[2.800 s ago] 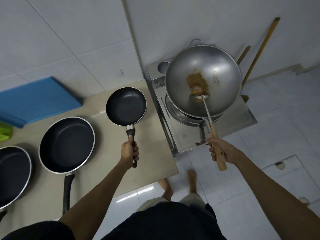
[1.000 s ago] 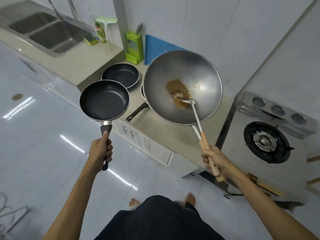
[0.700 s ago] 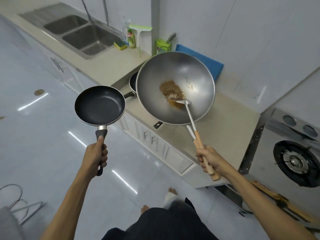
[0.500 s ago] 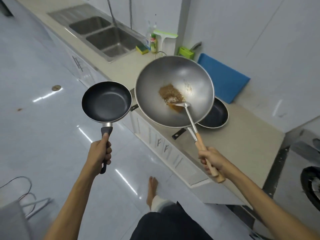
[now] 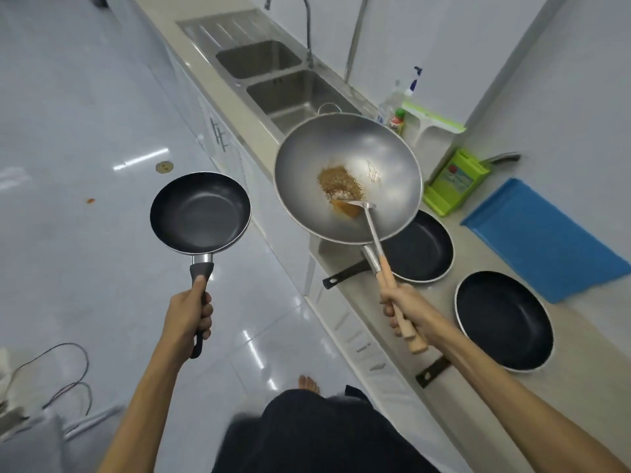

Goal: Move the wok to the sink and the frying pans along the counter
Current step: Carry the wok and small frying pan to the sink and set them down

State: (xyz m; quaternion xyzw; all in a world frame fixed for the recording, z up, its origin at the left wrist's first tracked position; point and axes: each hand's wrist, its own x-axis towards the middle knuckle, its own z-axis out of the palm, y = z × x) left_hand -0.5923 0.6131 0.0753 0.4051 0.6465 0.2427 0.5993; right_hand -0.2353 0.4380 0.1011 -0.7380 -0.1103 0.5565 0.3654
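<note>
While both arms reach forward, my right hand (image 5: 406,310) is wrapped around two wooden handles at once: that of the round grey steel wok (image 5: 347,177) and that of the steel spatula (image 5: 370,230) lying in it. The wok is off the worktop, held in the air above its front edge, just short of the double-basin steel sink (image 5: 273,78) that is set into the far end of the worktop. Its bowl is dull and smooth, with a small wire loop handle on the far rim. In the bottom sits a patch of brown crumbly residue (image 5: 338,182), and the spatula blade rests against the near side of that patch with an orange smear under it.

My left hand (image 5: 187,317) is closed around the dark handle of a small black non-stick frying pan (image 5: 200,212), held level over the glossy floor, well clear of the beige worktop (image 5: 580,370). This pan has nothing in it.

Two larger black frying pans with silver rims lie on the worktop. One (image 5: 421,249) is partly hidden under the wok's near edge, its black handle pointing out over the front edge. The other (image 5: 504,320) sits beside my right forearm, nearer to me. Both look bare inside.

Both sink basins look bare. Against the back wall, a blue cutting board (image 5: 543,238) lies flat, with a green holder (image 5: 457,180) beside it.
</note>
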